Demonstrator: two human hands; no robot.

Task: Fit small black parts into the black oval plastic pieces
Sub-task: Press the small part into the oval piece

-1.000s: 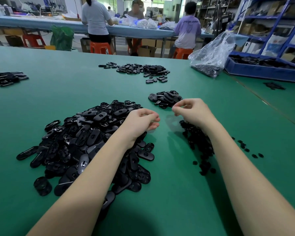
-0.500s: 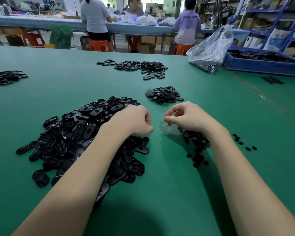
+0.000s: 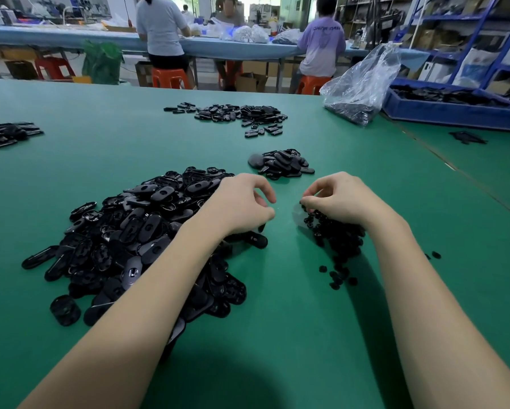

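A green surface [image 3: 277, 335] carries a heap of ovals [image 3: 135, 240] and small parts [image 3: 336, 237]. The left hand [image 3: 242, 208] curls above the ovals; the right hand [image 3: 339, 199] pinches among the parts. People sit beyond.

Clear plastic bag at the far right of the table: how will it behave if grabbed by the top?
The clear plastic bag looks thin and crinkled, so probably floppy. Dark parts sit only at its bottom, so it would likely sag and swing. Its mouth looks open; tilting it may spill them.

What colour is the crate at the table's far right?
Blue; the crate holds black parts, seen in the head view.
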